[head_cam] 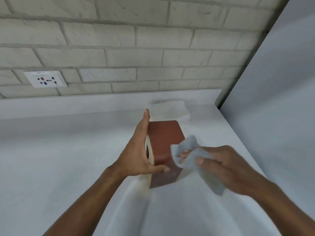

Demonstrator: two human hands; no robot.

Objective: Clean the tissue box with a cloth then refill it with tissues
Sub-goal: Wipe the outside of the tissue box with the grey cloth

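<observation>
A brown tissue box (163, 140) lies tipped on its side on the white counter (68, 159), its pale slotted face turned left. My left hand (138, 150) steadies it: straight fingers lie flat along the slotted face and the thumb presses the near brown side. My right hand (219, 166) grips a crumpled grey cloth (192, 154), which touches the box's right near edge. Behind the box sits a white stack of tissues (168, 108) in clear wrap, partly hidden by the box.
A pale brick wall (119, 48) runs along the back with a white power socket (45, 79) at the left. A white side panel (272, 99) closes off the right. The counter's raised back ledge (85, 103) lies below the wall.
</observation>
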